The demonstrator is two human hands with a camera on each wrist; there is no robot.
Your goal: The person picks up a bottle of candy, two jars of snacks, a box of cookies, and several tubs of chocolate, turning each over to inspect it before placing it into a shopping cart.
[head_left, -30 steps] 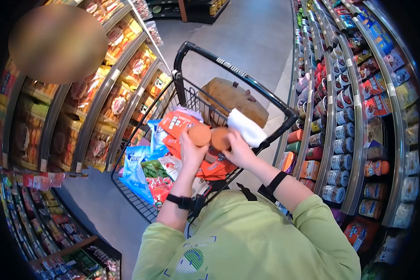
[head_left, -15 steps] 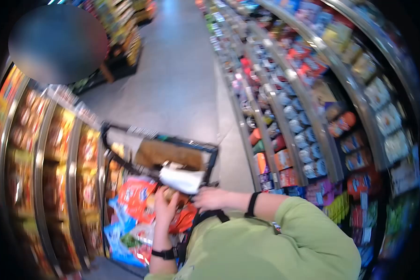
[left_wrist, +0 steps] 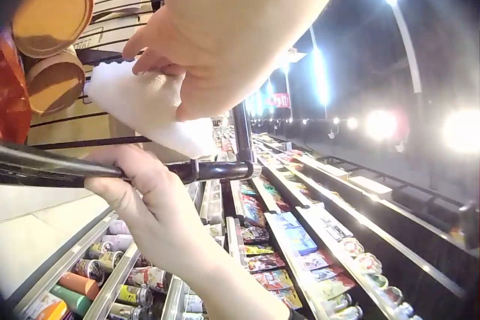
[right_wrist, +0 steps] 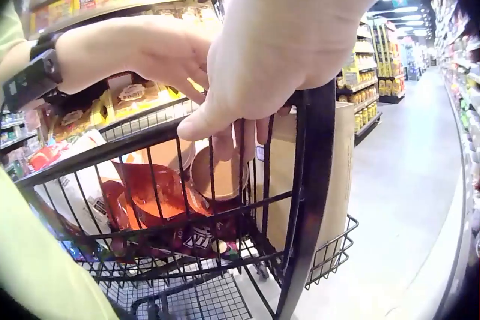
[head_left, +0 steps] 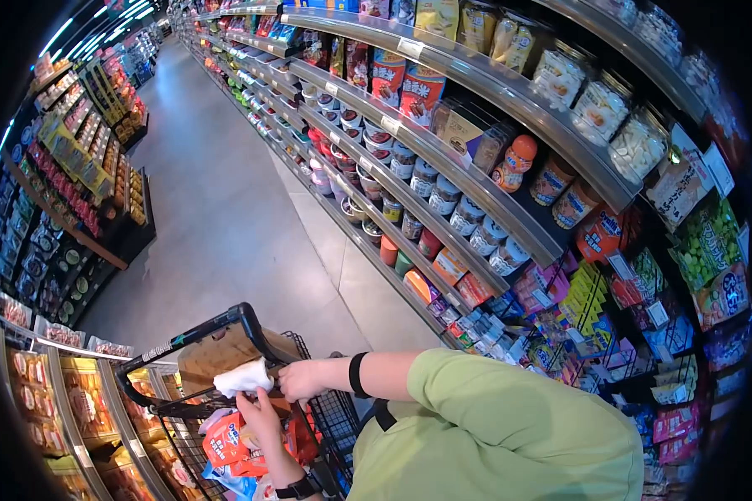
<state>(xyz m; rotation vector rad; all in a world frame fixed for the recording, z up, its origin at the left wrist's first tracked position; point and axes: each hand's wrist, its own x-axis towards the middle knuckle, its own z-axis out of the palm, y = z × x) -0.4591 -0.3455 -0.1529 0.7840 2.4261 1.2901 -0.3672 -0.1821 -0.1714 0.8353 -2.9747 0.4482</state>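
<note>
My left hand (head_left: 263,417) reaches over the cart and pinches a white cloth-like bundle (head_left: 241,378) at the cart's handle end. In the left wrist view its thumb and fingers bend onto the bundle (left_wrist: 142,106). My right hand (head_left: 302,380) grips the black top rail (left_wrist: 52,166) of the shopping cart, fingers curled over it. Two round tubs with orange-brown lids, one larger (left_wrist: 54,16) and one smaller (left_wrist: 56,84), sit in the basket beside the bundle. Red snack bags (head_left: 226,442) lie beneath my left hand.
A brown cardboard box (head_left: 213,355) stands beyond the cart's handle (head_left: 188,334). Shelves of jars and packets (head_left: 443,192) line the right side. Bread-like packages (head_left: 83,392) fill shelves at lower left. Grey floor (head_left: 217,200) runs along the aisle ahead.
The head view has swung right, bringing the cart to the lower left. My hands have left the two tubs; the left now holds the white bundle, the right the cart's rail.
</note>
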